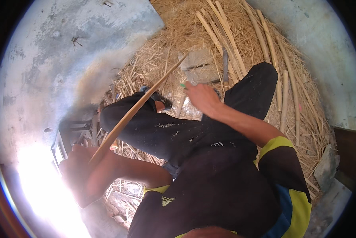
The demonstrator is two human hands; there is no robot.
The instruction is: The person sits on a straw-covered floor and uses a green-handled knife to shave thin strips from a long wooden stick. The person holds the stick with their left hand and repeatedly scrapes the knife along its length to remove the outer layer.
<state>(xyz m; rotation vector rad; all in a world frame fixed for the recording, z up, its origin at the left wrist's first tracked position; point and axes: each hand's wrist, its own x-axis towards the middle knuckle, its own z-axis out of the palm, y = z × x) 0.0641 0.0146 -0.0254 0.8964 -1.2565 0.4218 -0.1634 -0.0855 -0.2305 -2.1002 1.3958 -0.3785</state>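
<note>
My left hand (75, 158) is closed at the lower end of a long split-bamboo strip (131, 112). Strong glare washes out its fingers. The pale strip slants up and to the right across my left leg, narrowing to a tip beyond my knees. To the right of the strip, my right hand (203, 97) is closed between my knees. A small green piece (182, 85) shows at its fingertips; what kind of thing it is I cannot make out. The right hand and the strip are apart.
Several bamboo poles and split lengths (227, 37) lie on straw and shavings (162, 51) ahead and to the right. Flat grey blocks (197, 59) rest beyond my right hand. Pale walls (67, 51) stand on both sides. A grey stone (326, 168) is at lower right.
</note>
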